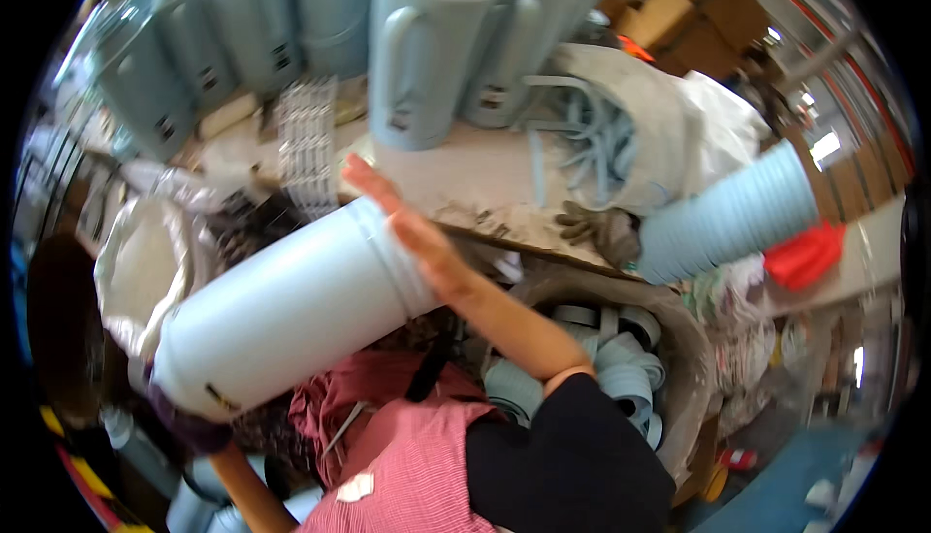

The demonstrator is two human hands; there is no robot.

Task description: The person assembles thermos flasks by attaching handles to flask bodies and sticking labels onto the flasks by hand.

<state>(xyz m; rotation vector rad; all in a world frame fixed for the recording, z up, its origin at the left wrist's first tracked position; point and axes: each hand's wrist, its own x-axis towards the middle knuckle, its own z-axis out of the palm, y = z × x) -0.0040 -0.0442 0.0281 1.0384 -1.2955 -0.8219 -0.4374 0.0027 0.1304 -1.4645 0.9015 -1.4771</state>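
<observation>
A light-blue thermos flask body (291, 305) lies tilted in front of me, its ringed end up toward the right. My left hand (189, 423), in a dark purple glove, grips its lower end; most of the fingers are hidden beneath it. My bare right hand (422, 242) rests with the palm against the upper end, fingers stretched out past the rim. No handle shows on this body. Beyond it, on the worktable (427, 169), stand several light-blue thermos jugs (427, 58) with handles.
Right of the jugs, a white sack (659, 126) spills light-blue handle strips (587, 135). A stack of nested light-blue cups (732, 213) leans near a work glove (606, 232). Below is a lined bin (689, 368) of blue rings. A white bag (145, 261) stands at left.
</observation>
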